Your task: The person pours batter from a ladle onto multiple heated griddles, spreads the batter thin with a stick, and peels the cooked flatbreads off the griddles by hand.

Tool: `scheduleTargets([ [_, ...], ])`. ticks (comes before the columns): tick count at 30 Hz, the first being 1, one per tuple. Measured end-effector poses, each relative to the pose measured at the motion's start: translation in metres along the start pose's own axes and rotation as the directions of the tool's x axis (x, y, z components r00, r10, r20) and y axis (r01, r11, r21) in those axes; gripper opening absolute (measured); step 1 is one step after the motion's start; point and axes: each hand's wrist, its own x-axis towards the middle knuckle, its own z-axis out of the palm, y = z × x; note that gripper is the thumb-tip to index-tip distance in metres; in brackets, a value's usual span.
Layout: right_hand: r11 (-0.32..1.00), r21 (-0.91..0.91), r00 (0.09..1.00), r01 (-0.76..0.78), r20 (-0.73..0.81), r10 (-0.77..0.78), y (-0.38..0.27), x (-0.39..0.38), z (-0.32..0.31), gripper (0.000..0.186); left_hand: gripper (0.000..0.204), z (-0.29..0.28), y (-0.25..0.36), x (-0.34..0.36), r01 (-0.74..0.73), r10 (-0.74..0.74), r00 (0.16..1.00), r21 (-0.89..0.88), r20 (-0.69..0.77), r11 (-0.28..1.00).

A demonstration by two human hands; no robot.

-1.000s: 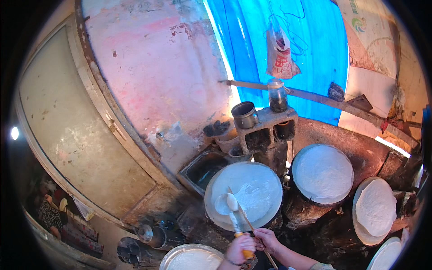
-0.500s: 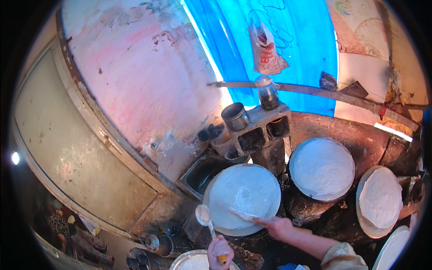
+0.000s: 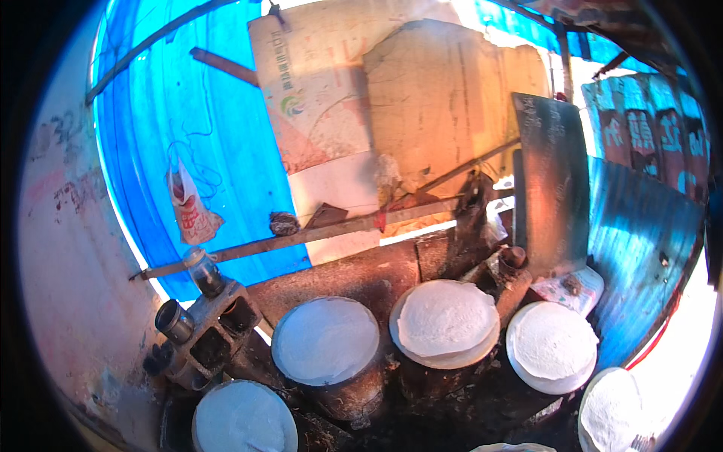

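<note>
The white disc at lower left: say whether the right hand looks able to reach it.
Probably yes: nothing covers the visible part of the white disc. But the right hand is out of view, so I can't be sure.

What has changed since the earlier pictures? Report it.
The view swung right, putting the white-coated round griddle at lower left. Both hands, the pale yellow-handled ladle and thin wooden tool can no longer be made out; whether anything was let go is not shown. The dark metal mug and clear glass jar stay on the grey concrete block; the pale plastic bag still hangs.
</note>
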Motion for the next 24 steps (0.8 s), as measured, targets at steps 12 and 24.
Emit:
scheduleTargets([
  [12,0.992,0.019,0.99,0.121,-0.078,-0.119,-0.042,-0.098,-0.066,0.032,0.032,0.015,0.037,0.018,-0.095,0.026,0.984,0.388,0.178,0.917],
  [24,0.949,0.272,0.847,0.16,-0.531,0.009,-0.062,-0.165,-0.184,0.027,0.015,0.076,-0.131,0.003,0.727,-0.706,0.659,0.017,0.26,0.686],
])
